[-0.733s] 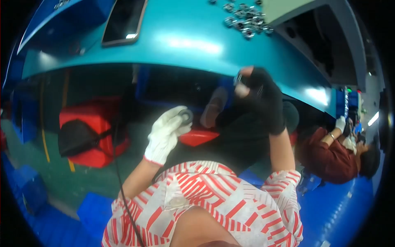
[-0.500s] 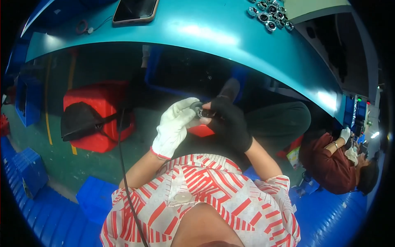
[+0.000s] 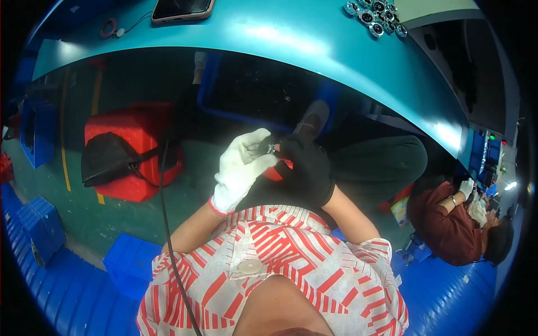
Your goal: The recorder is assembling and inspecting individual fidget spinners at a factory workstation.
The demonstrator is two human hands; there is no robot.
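In front of my body, a small dark part with a shiny metal rim (image 3: 271, 148) is held between both hands; much of it is hidden by fingers. My left hand (image 3: 240, 163), in a white glove with a red cuff edge, closes fingers and thumb on one side of it. From the other side my right hand (image 3: 307, 169), in a black glove with bare fingertips, pinches the same part. Several small round silver-and-black metal parts (image 3: 376, 18) sit grouped on the teal tabletop at the far right.
A phone (image 3: 182, 9) and a corded ring lie on the teal table (image 3: 258, 42). Below it sits a blue bin (image 3: 207, 103). A red stool (image 3: 126, 168) with a black bag (image 3: 109, 159) stands at left, near a hanging cable (image 3: 167, 224). Another person (image 3: 454, 224) works at far right.
My right hand has turned and shifted slightly left, its fingers now curled over the small part. The part shows less and sits slightly higher. The whole view has shifted a little.
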